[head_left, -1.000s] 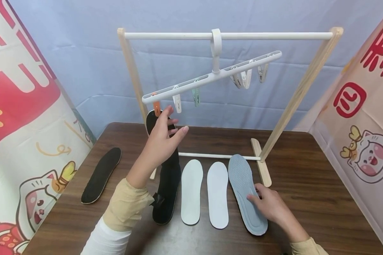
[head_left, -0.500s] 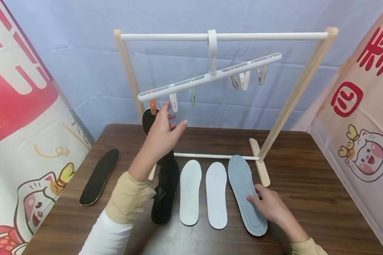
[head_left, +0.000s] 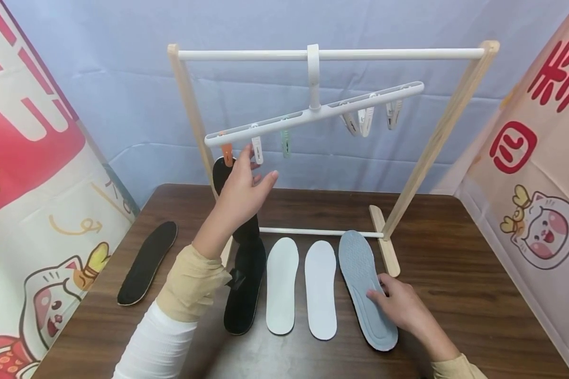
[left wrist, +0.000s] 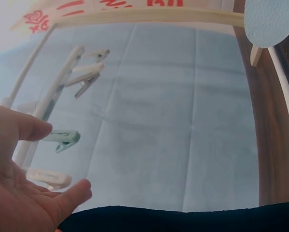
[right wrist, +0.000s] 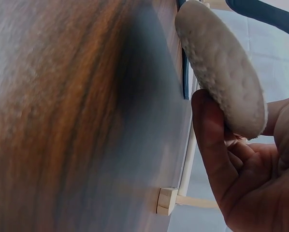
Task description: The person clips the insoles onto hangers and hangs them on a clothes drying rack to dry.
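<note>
While right fingers (right wrist: 212, 135) pinch a grey insole (head_left: 362, 281), red characters (head_left: 546, 73) mark patterned cloth (head_left: 566, 176).

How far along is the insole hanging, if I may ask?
Done: one black insole hangs from the orange clip. In hand: the right hand holds the grey insole, left hand beside a white clip. Remaining: two white insoles and two black insoles lie unclipped.

Table (head_left: 460, 295), dark brown wood-grain top with rounded far corners. Pale blue cloth backdrop (head_left: 123, 95), creased, behind the table. Printed left panel (head_left: 9, 231), white and red, bearing a curling orange arrow (head_left: 78, 230) and a cartoon cat figure (head_left: 54, 305); printed right panel (head_left: 502, 184), pale pink, bearing red characters (head_left: 545, 79), a red rounded emblem (head_left: 513, 148) below them and, lower still, a second cartoon cat figure (head_left: 545, 231)
</note>
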Available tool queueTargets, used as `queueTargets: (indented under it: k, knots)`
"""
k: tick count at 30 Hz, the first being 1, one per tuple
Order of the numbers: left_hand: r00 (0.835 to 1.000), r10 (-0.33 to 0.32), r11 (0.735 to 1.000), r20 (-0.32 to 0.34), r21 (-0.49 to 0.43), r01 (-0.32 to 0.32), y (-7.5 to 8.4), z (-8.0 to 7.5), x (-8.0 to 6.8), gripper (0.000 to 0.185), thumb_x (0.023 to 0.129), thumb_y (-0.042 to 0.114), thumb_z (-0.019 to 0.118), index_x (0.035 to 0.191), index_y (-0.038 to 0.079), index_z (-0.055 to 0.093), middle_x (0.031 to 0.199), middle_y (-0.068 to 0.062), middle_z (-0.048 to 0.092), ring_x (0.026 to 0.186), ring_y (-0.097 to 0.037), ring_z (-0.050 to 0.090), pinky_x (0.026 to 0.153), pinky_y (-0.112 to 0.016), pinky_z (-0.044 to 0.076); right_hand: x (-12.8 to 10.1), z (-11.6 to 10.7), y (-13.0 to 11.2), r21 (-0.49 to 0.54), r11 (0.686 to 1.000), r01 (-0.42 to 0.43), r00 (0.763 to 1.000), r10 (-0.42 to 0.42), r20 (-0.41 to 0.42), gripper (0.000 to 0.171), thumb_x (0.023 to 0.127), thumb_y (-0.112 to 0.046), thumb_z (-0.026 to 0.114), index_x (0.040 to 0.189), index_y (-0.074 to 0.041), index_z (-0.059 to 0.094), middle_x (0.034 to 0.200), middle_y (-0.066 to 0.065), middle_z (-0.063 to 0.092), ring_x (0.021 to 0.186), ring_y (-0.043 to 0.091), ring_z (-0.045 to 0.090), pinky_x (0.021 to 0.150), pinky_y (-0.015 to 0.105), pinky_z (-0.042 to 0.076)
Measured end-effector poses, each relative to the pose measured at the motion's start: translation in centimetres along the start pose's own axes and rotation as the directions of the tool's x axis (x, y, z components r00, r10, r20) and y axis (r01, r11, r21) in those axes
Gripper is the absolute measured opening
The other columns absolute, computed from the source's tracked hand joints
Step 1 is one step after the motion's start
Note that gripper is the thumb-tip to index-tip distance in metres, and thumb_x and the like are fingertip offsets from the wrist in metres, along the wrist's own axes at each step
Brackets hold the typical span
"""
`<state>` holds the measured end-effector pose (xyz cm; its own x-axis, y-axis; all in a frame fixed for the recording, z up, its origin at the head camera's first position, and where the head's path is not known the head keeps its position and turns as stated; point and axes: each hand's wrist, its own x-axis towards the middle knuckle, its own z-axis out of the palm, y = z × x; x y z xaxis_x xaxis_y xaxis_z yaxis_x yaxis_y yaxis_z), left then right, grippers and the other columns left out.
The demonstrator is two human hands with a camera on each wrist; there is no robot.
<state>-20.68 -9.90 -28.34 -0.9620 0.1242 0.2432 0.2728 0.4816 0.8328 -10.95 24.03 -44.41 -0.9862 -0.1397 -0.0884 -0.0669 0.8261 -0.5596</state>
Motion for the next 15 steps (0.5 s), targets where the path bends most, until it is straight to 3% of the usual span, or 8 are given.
queueTargets:
  k: [15]
  knots:
    - [1.0, 0.015, 0.999, -0.018, -0.031, -0.015, 0.36, -0.21, 0.81, 0.08, 0.103, 0.028, 0.059, 0.161, 0.004, 0.009, 0.163, -0.015, 0.026, 0.149, -0.023, 0.033, 0.116, -0.037, 0.036, -0.05, -0.03, -0.28, 0.004, 1.0, 0.017, 1.0, -0.017, -0.008, 0.027, 0.094, -0.018, 0.07, 0.114, -0.001, 0.062, 0.074, -0.001, 0.059, 0.07, 0.016, 0.052, 0.062, 0.034, 0.043]
